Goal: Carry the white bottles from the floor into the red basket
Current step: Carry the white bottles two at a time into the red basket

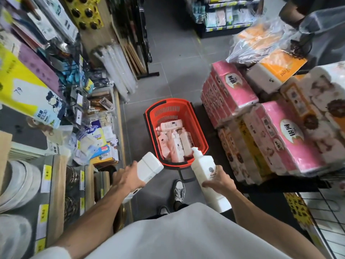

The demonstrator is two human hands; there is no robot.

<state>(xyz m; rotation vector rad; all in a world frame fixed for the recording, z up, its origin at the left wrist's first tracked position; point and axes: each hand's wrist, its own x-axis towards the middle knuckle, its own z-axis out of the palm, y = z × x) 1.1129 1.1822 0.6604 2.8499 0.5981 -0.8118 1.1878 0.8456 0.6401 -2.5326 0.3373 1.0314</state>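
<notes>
Stacked pink tissue packs (276, 139) crowd the right of a shop aisle, and shelves (56, 90) of hung goods fill the left; between them, on the grey floor (173, 71), stands the red basket (200, 131), already holding several white bottles (176, 146) lying flat. Just short of its near rim a person carries two more; the left hand (127, 179) wraps round a square white bottle (149, 168), base towards the basket; the right hand (218, 181) clasps a pump bottle (205, 165) at mid-body, nozzle forward. Rigid, smooth and probably heavy with liquid, such bottles look best gripped round the waist, not by the pump head, which could snap.
</notes>
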